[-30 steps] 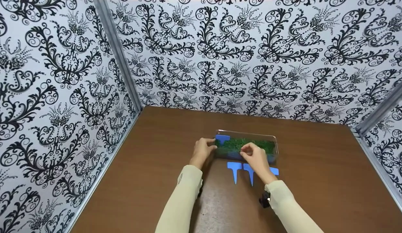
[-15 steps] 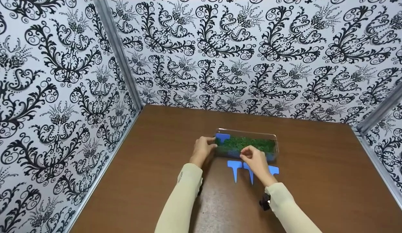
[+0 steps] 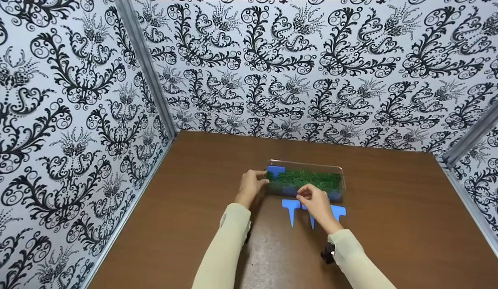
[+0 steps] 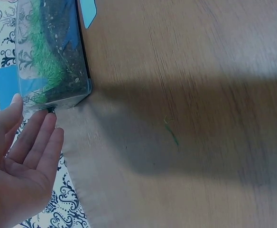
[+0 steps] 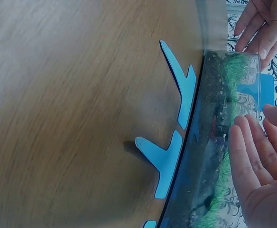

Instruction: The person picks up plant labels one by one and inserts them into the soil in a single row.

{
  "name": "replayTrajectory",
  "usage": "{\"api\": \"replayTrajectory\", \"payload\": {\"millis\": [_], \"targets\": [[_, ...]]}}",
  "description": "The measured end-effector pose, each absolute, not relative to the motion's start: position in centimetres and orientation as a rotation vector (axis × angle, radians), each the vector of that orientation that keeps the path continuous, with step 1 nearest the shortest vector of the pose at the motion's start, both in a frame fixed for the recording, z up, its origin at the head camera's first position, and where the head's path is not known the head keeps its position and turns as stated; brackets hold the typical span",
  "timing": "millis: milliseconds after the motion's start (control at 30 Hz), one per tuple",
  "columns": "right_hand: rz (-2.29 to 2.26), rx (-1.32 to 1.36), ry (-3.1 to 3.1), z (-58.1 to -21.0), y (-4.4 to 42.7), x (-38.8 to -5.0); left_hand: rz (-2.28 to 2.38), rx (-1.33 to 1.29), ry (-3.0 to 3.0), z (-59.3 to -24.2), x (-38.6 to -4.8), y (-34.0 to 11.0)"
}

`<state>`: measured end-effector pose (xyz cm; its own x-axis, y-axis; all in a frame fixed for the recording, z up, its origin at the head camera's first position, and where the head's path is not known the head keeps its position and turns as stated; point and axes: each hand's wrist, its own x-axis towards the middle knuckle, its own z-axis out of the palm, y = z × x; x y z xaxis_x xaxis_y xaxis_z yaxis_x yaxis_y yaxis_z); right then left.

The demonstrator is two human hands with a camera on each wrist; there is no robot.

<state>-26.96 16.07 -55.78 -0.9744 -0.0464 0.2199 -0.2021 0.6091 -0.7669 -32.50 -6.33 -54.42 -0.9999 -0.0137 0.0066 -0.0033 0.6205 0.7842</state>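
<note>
A clear rectangular container [image 3: 281,162] of dark soil and green grass-like sprouts [image 3: 309,176] stands on the table. One blue T-shaped plant label [image 3: 276,171] stands in its left end. My left hand [image 3: 250,186] rests its fingertips at the container's left end, fingers fairly straight in the left wrist view. My right hand [image 3: 316,200] hovers at the front wall, thumb and forefinger close together; its fingers look loosely extended in the right wrist view, and I see nothing held. Below it lie blue labels: a left label [image 3: 291,206], a partly hidden middle label [image 5: 164,161] and a right label [image 3: 339,211].
The brown table [image 3: 172,224] meets patterned walls [image 3: 289,80] at the back and sides. A small green strand [image 4: 172,133] lies on the table near the container. Dark wrist camera [image 3: 328,253] sits at the right sleeve.
My right hand has drawn slightly toward me, from over the sprouts to the container's front wall. My left hand, the container and the labels stay in place.
</note>
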Motion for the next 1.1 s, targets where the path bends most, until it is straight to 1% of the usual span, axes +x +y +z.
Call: {"api": "replayTrajectory", "payload": {"millis": [867, 1100], "targets": [[1.303, 0.118, -2.74, -56.8, 16.2, -26.3, -1.38, 0.0, -2.799, -54.6, -32.6, -6.1], [1.324, 0.126, -2.765, -57.2, 16.1, -26.3, -1.39, 0.034, -2.834, -54.4, -32.5, -6.2]]}}
